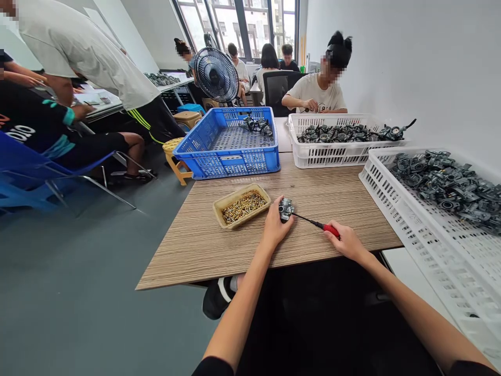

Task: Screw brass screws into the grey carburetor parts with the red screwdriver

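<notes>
My left hand (pixel 273 224) grips a small grey metal carburetor (pixel 286 209) just above the wooden tabletop (pixel 203 256). My right hand (pixel 346 242) holds a red-handled screwdriver (pixel 315 223) by its handle. The screwdriver's steel shaft reaches left, and its tip meets the carburetor's side. A shallow tan tray (pixel 240 194) of loose brass screws sits just left of my left hand. The carburetor's far side is hidden from this view.
A white crate (pixel 415 230) of grey carburetors stands to my right, and another (pixel 332 154) sits at the far table end. A blue crate (pixel 227 167) holds a few more. A co-worker (pixel 317 91) works across the table. Other people, a fan (pixel 216 74) and stools are to the left.
</notes>
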`<state>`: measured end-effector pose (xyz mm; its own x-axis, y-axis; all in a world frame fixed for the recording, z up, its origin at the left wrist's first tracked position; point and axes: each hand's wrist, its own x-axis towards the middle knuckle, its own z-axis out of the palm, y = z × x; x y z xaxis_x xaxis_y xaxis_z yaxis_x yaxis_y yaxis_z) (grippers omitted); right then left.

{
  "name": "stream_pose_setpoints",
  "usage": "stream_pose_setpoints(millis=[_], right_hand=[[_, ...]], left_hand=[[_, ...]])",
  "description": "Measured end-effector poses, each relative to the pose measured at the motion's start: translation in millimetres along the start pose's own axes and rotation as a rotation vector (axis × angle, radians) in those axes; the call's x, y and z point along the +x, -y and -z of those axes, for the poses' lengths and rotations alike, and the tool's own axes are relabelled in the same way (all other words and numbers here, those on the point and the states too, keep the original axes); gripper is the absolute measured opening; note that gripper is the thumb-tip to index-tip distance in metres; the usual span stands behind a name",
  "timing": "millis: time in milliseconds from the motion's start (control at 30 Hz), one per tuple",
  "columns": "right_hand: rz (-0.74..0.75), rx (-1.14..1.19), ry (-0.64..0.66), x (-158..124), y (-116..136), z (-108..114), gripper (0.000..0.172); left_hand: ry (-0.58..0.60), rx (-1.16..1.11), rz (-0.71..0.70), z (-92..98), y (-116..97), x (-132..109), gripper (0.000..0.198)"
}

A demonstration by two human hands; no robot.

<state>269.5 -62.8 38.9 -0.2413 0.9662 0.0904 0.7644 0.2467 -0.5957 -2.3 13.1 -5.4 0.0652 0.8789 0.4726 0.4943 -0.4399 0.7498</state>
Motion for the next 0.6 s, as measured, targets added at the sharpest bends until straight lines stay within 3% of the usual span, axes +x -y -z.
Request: stream_pose_setpoints(millis=[600], right_hand=[[0.002, -0.018, 0.002, -0.2, -1.6, -1.4, 0.022]], left_hand=[[-0.005, -0.006, 0.014, 0.0, -1.3, 0.5, 0.070]])
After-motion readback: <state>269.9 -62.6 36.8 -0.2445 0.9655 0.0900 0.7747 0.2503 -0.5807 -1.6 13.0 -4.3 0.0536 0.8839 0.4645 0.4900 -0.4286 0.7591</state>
